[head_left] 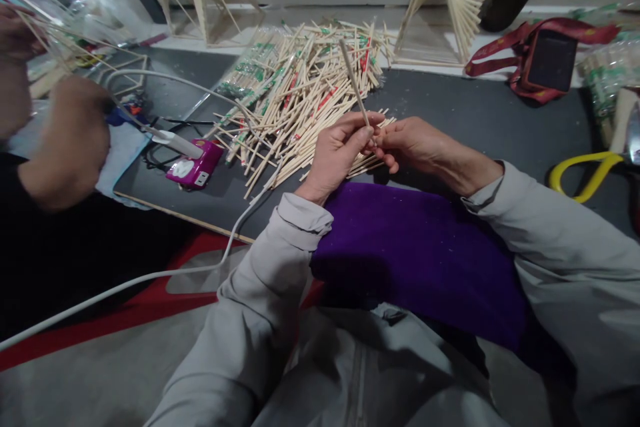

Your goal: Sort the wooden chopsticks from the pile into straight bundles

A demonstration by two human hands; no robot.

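Note:
A thin wooden chopstick (354,83) points up and slightly left from my left hand (337,150), pinched between its thumb and fingers. My right hand (417,143) meets it at the stick's lower end, with thumb and forefinger pressed together. Whatever those right fingers grip is hidden between the two hands. Under and beyond my hands lies a large loose pile of wooden chopsticks (305,103), some with red or green wrappers among them. A purple cloth (415,247) covers my lap, just below my wrists.
A magenta power adapter (195,165) with a white cable sits left. Stick-built frames (205,3) and a fanned stick model (450,7) stand behind. Rightward are a red-strapped device (550,60) and yellow-handled scissors (583,173). Another person's blurred arm (70,140) reaches in at left.

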